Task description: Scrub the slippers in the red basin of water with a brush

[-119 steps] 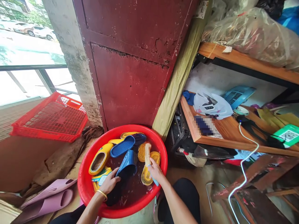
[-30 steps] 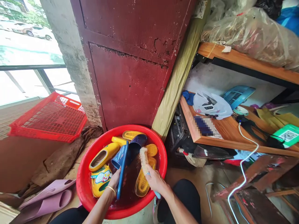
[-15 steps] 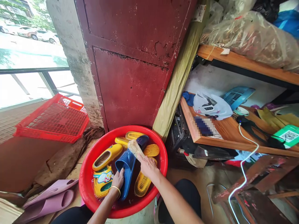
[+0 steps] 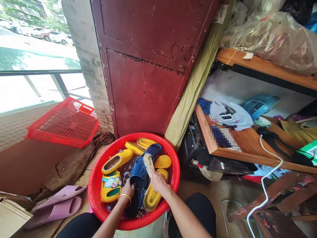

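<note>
Scrubbing looks like the step, w/ R hand [image 4: 158, 181] clasping brush [image 4: 148, 163], L hand [image 4: 128, 189] prob. pinching blue slipper [image 4: 138, 171] by edge (part-hidden), next stroke needing firm hold.

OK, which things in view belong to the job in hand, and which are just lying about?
In use, by the look of it:
blue slipper, in the left hand
brush, in the right hand
red basin of water
yellow footwear in it

Apparently just lying about:
pink slippers
red crate
white plastic bag
blue fan
</note>
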Motion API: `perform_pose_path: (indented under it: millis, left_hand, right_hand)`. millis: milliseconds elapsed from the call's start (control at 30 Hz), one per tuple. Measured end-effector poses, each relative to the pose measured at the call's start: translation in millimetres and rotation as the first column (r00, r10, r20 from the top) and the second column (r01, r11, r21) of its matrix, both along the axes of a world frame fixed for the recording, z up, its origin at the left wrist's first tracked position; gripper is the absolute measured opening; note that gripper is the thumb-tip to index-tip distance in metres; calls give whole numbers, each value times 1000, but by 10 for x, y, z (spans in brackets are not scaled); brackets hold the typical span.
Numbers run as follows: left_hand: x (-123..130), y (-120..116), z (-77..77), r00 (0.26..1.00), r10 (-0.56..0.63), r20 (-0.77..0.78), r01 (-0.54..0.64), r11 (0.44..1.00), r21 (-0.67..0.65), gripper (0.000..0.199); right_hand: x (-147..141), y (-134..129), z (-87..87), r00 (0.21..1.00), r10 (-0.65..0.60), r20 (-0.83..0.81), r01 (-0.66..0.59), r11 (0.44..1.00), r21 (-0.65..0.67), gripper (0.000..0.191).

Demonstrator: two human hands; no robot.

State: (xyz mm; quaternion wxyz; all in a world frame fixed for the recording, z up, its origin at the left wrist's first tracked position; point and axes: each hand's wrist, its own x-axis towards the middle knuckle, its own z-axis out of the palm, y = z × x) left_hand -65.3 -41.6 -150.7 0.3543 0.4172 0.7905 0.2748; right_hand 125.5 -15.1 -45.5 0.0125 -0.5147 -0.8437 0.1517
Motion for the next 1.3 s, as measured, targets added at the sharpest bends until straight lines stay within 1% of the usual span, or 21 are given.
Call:
perform_pose_path:
  millis: [133,233,333,400,467,533,600,667,767,833,900,967,1033,1100,1133,1233,1300]
  left_hand:
    - [17,-39,9,1000,-11,-14,11,1000,6,27]
    - [47,-35,28,1000,9,7,-9,998,55,27]
    - [46,-24,35,998,46,39,-49,994,97,27]
    - [24,-23,25,996,74,48,-79,992,98,27]
    - [8,-27,12,995,91,46,-95,991,90,26]
    - [22,-36,13,996,86,34,-89,992,86,26]
    - [73,-49,35,998,64,11,-64,994,86,29]
    - [140,-69,73,999,32,-21,-30,995,94,35]
    - [194,-99,125,997,-15,-74,25,991,130,38]
    - [171,-107,142,997,-9,-82,22,987,157,35]
    - [119,-100,144,998,27,-65,-16,987,162,31]
    - [70,-82,136,997,57,-52,-49,987,150,29]
    - [48,-62,129,997,64,-43,-57,988,142,28]
    - [59,-55,133,998,52,-32,-46,987,154,28]
    - [73,-60,140,999,38,-29,-33,984,175,28]
    - [122,-111,175,999,-14,-39,24,955,295,33]
    - [137,-155,200,999,-18,-32,28,934,357,38]
  right_hand:
    - [-129,91,116,990,117,76,-119,993,20,58]
    - [-159,243,229,985,122,121,-125,992,17,52]
    - [-39,382,290,983,95,159,-96,995,-4,46]
    - [143,383,278,981,84,174,-81,996,-27,50]
    - [351,317,243,980,91,177,-82,995,-55,57]
    - [493,235,217,985,94,142,-84,994,-73,62]
    - [494,187,217,994,91,61,-86,993,-81,63]
    - [356,196,241,996,88,-2,-88,992,-90,63]
    - [95,282,284,999,45,20,-43,992,-118,65]
    - [46,320,280,999,0,37,5,990,-140,68]
    - [139,304,241,999,-20,38,26,984,-175,69]
    - [315,249,194,999,-23,33,30,976,-217,66]
    - [473,194,174,1000,-23,21,27,969,-247,62]
    - [536,177,192,999,-31,-25,24,969,-245,60]
    - [525,187,212,997,-31,-75,14,974,-228,60]
    - [389,276,282,954,4,-300,-44,991,-129,61]
    - [307,338,323,920,21,-390,-63,993,-95,61]
